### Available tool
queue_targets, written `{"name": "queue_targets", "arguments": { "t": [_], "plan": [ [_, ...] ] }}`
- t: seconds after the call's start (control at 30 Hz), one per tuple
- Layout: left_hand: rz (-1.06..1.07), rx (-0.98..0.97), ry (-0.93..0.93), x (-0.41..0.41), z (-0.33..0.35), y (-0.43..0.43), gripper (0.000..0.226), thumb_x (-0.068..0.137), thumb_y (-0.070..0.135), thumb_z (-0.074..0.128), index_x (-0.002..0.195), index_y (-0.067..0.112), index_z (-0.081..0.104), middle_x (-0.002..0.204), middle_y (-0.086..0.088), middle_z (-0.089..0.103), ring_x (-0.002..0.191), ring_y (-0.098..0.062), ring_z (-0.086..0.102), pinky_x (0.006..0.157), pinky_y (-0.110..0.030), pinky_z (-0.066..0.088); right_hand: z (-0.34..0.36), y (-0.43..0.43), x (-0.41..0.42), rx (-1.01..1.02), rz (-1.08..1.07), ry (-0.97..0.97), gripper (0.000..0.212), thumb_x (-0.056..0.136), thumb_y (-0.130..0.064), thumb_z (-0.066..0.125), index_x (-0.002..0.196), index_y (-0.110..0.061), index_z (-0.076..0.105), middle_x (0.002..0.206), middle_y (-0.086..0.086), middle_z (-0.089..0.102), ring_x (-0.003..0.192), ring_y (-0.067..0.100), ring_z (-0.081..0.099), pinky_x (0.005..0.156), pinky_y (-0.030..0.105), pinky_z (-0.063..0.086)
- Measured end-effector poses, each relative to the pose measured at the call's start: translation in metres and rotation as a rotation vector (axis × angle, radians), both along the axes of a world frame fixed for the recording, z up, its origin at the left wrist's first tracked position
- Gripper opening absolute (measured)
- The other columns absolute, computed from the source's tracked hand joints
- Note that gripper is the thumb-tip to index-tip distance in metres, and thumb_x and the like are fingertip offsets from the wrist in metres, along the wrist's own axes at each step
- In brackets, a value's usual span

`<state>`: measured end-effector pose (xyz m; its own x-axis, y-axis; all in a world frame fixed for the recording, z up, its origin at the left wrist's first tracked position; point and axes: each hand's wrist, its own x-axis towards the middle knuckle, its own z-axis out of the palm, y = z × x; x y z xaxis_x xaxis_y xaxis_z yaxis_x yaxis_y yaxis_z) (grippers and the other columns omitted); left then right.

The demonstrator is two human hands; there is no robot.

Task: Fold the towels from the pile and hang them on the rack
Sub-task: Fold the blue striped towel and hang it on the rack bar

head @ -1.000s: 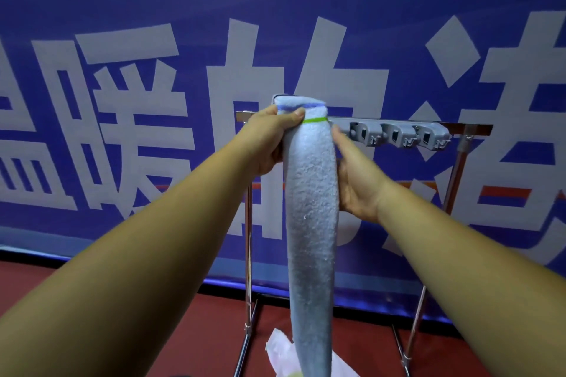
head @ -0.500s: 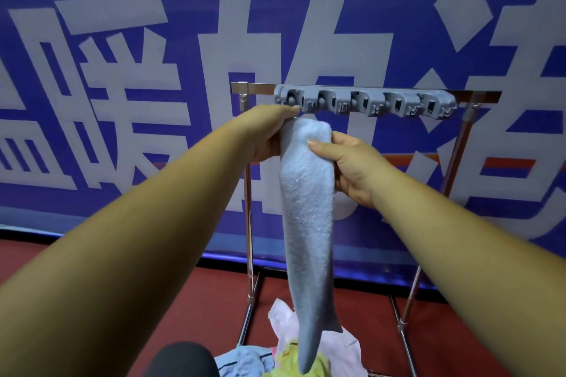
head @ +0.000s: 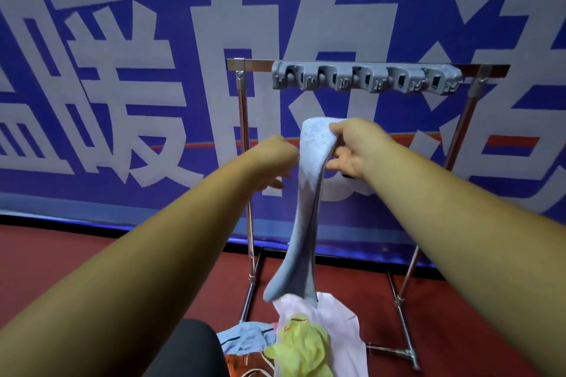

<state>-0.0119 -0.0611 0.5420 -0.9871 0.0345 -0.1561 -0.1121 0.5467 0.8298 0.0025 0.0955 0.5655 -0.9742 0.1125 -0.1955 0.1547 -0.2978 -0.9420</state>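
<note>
Towel has dropped from the clip bar of the rack and now hangs below it, over the pile. Your right hand pinches its top fold; your left hand sits against its edge, and I cannot tell its grip.

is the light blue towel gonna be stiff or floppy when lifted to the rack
Probably floppy: the light blue towel hangs limp in a drape below the right hand holding its top. Likely light, since a hold at one end seems enough to carry it. Its fuzzy surface looks unlikely to slip, though the loose end may swing.
</note>
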Motion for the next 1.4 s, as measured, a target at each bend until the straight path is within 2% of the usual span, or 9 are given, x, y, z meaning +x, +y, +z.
{"name": "queue_targets", "arguments": {
  "t": [0.17, 0.27, 0.43, 0.67, 0.83, 1.0, 1.1, 1.27, 1.4],
  "plan": [
    [-0.219, -0.167, -0.024, 0.01, -0.018, 0.017, 0.037, 0.085, 0.033, 0.074, 0.114, 0.01, 0.069, 0.112, -0.019, 0.074, 0.099, -0.025, 0.074, 0.096, -0.049, 0.062, 0.001, -0.005, -0.005, -0.08, -0.057, -0.013, 0.043, 0.11, -0.005, 0.048, 0.153, -0.002, 0.044, 0.145, 0.022, 0.063, 0.136, 0.038, 0.06, 0.111, 0.071, 0.044],
    [-0.142, -0.214, 0.083, 0.004, -0.027, 0.032, 0.043, 0.091, 0.043, 0.076, 0.115, 0.009, 0.066, 0.104, -0.015, 0.072, 0.092, -0.026, 0.072, 0.079, -0.041, 0.064, 0.004, -0.007, -0.006, -0.164, -0.074, -0.001, 0.042, 0.111, -0.001, 0.044, 0.152, -0.001, 0.045, 0.149, 0.022, 0.06, 0.142, 0.037, 0.056, 0.114, 0.068, 0.042],
    [0.014, -0.229, 0.193, -0.004, -0.03, 0.043, 0.026, 0.103, 0.027, 0.063, 0.119, 0.007, 0.064, 0.098, -0.011, 0.065, 0.096, -0.029, 0.07, 0.086, -0.04, 0.062, 0.007, -0.001, -0.006, -0.235, -0.169, 0.049, 0.044, 0.103, 0.005, 0.042, 0.147, 0.003, 0.047, 0.118, 0.026, 0.068, 0.128, 0.045, 0.064, 0.095, 0.068, 0.053],
    [0.168, -0.222, 0.321, -0.012, -0.019, 0.034, 0.014, 0.106, 0.02, 0.06, 0.113, 0.014, 0.069, 0.087, -0.005, 0.064, 0.084, -0.026, 0.069, 0.079, -0.042, 0.065, 0.004, 0.023, -0.01, -0.241, -0.25, -0.036, 0.055, 0.106, 0.0, 0.022, 0.16, 0.001, 0.033, 0.151, 0.027, 0.055, 0.139, 0.044, 0.058, 0.112, 0.062, 0.048],
    [0.184, -0.298, 0.513, -0.01, -0.001, 0.03, 0.018, 0.105, 0.027, 0.053, 0.104, 0.016, 0.068, 0.092, -0.007, 0.068, 0.084, -0.027, 0.066, 0.066, -0.038, 0.052, -0.016, 0.02, -0.008, 0.379, -0.108, -0.26, 0.038, 0.105, -0.011, 0.055, 0.144, -0.008, 0.055, 0.126, 0.022, 0.067, 0.103, 0.038, 0.075, 0.078, 0.048, 0.065],
    [0.117, -0.396, 0.615, -0.005, 0.021, 0.034, 0.013, 0.098, 0.02, 0.057, 0.101, 0.018, 0.069, 0.085, -0.004, 0.066, 0.077, -0.024, 0.064, 0.063, -0.035, 0.051, -0.022, 0.0, -0.006, 0.925, 0.028, -0.459, 0.084, 0.086, -0.06, 0.081, 0.126, 0.002, 0.042, 0.118, 0.021, 0.055, 0.101, 0.031, 0.059, 0.092, 0.042, 0.055],
    [0.092, -0.454, 0.644, -0.007, 0.031, 0.029, 0.015, 0.097, 0.016, 0.06, 0.104, 0.017, 0.074, 0.09, -0.006, 0.07, 0.08, -0.025, 0.066, 0.064, -0.036, 0.053, -0.021, -0.006, -0.015, 1.016, -0.172, -0.231, 0.102, 0.081, -0.058, 0.085, 0.146, -0.008, 0.026, 0.143, 0.02, 0.04, 0.109, 0.038, 0.056, 0.082, 0.045, 0.049],
    [0.095, -0.471, 0.692, -0.016, 0.042, 0.012, 0.008, 0.096, 0.021, 0.068, 0.094, 0.019, 0.076, 0.08, -0.003, 0.068, 0.073, -0.022, 0.066, 0.068, -0.04, 0.062, -0.006, -0.008, -0.025, 1.239, -0.089, 0.243, 0.026, 0.102, -0.027, 0.056, 0.124, -0.014, 0.051, 0.118, 0.014, 0.058, 0.085, 0.031, 0.061, 0.062, 0.038, 0.051],
    [0.12, -0.505, 0.703, -0.017, 0.041, 0.0, 0.004, 0.098, 0.021, 0.068, 0.095, 0.018, 0.069, 0.081, -0.003, 0.065, 0.073, -0.02, 0.063, 0.063, -0.036, 0.056, 0.013, -0.016, -0.026, 1.289, -0.084, 0.345, 0.019, 0.102, -0.01, 0.042, 0.111, -0.01, 0.059, 0.11, 0.014, 0.062, 0.071, 0.019, 0.049, 0.053, 0.032, 0.035]
  ]
}}
